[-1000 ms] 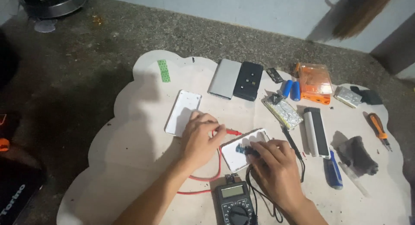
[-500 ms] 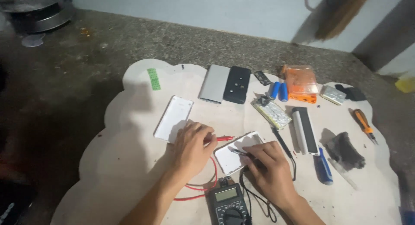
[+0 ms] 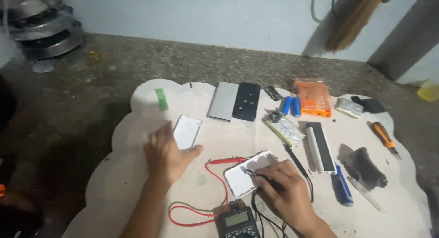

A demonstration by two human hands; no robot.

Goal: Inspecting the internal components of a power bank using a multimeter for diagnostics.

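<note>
Two bare hands work over a scalloped white mat (image 3: 137, 174) on a rough stone floor. Our left hand (image 3: 165, 155) lies flat with fingers loosely spread, its fingertips on the lower edge of a small white cover plate (image 3: 188, 130). Right of that plate, our right hand (image 3: 286, 192) pinches a black probe (image 3: 252, 174), its tip resting on a white power bank shell (image 3: 247, 174). A red test lead (image 3: 215, 174) loops down from the shell to a black multimeter (image 3: 237, 222) just below it. Beyond the shell lie a grey casing (image 3: 223, 101), a black casing (image 3: 246, 101), two blue cells (image 3: 291, 106) and an orange box (image 3: 313, 97).
</note>
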